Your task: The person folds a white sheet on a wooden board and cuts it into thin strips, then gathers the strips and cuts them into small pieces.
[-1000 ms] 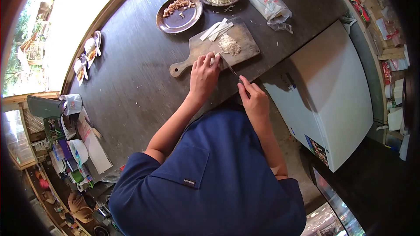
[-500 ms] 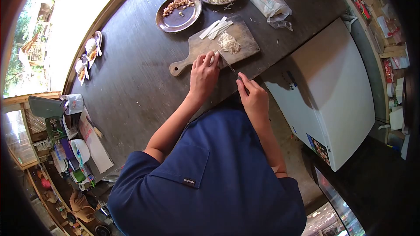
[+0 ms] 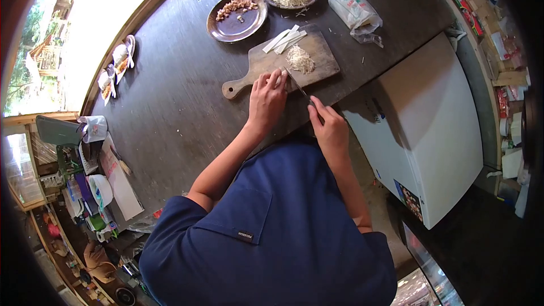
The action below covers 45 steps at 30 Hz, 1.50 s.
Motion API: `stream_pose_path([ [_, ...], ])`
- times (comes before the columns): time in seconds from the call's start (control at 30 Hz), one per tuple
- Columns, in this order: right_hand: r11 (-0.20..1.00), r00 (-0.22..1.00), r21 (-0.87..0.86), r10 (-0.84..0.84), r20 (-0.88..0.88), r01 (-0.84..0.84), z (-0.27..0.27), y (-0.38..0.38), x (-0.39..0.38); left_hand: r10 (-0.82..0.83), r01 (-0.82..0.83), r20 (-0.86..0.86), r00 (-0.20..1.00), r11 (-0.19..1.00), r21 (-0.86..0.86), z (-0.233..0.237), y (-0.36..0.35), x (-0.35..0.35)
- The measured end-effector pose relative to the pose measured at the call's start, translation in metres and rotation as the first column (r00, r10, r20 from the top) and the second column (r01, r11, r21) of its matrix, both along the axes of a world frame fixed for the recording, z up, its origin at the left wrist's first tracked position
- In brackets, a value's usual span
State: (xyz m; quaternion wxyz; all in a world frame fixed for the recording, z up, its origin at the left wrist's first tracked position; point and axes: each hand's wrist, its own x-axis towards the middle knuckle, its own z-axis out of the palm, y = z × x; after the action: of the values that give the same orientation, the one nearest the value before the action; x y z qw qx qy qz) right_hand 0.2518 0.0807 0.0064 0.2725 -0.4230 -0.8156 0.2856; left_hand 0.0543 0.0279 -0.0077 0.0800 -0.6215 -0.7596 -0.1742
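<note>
My right hand [image 3: 330, 124] grips the handle of a knife [image 3: 298, 86], its blade lying over the near side of a wooden cutting board [image 3: 262, 68]. Beside the blade, my left hand [image 3: 268, 95] is closed with its fingertips pressed on the board, pinching a pale piece mostly hidden under the fingers. A small heap of thin pale shreds [image 3: 300, 59] lies just beyond the knife. Behind it rest several flat white strips [image 3: 285, 39], loosely overlapping.
Past the board stand a brown plate [image 3: 234, 38] with small brown pieces and a bowl [image 3: 291, 7] heaped with white shreds. A plastic bag [image 3: 356, 11] lies to their right. Two wrapped items [image 3: 120, 59] sit at the left edge. A white chest freezer [image 3: 436, 136] adjoins the table.
The view has shifted slightly, so the board and dishes appear a little to the right. Both hands keep nearly the same position at the board, the knife still beside the left fingertips.
</note>
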Motion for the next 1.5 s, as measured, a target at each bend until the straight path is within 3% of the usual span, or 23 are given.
stream_pose_path([
  [0.13, 0.999, 1.000, -0.032, -0.003, 0.003, 0.003, 0.007, -0.006, 0.013, 0.004, -0.005, 0.062, 0.998, 1.000, 0.015, -0.001, -0.002, 0.002],
  [0.67, 0.999, 0.998, -0.036, 0.031, 0.047, -0.030, 0.005, 0.004, -0.006, 0.017, -0.018, 0.029, 0.999, 0.999, 0.042, -0.004, -0.002, 0.005],
  [1.0, 0.999, 0.998, 0.013, 0.040, -0.051, -0.040, 0.005, -0.003, 0.009, 0.034, -0.038, 0.060, 0.998, 0.998, 0.056, -0.008, -0.002, 0.005],
  [1.07, 0.992, 0.999, -0.123, 0.034, 0.019, -0.031, 0.018, -0.004, 0.012, 0.030, -0.034, 0.060, 0.998, 0.997, 0.066, -0.008, -0.003, 0.005],
  [1.13, 0.998, 0.999, -0.053, 0.034, -0.003, -0.034, 0.013, -0.001, 0.009, 0.020, -0.023, 0.052, 0.998, 0.998, 0.061, -0.010, -0.003, 0.004],
  [1.43, 0.994, 0.998, -0.100, 0.057, 0.013, -0.055, 0.014, -0.001, 0.001, 0.032, -0.035, 0.053, 0.998, 0.997, 0.072, -0.010, -0.004, 0.006],
  [1.5, 0.997, 0.998, -0.034, 0.062, 0.008, -0.062, 0.006, 0.004, -0.009, 0.038, -0.042, 0.057, 0.998, 0.996, 0.075, -0.011, -0.002, 0.004],
])
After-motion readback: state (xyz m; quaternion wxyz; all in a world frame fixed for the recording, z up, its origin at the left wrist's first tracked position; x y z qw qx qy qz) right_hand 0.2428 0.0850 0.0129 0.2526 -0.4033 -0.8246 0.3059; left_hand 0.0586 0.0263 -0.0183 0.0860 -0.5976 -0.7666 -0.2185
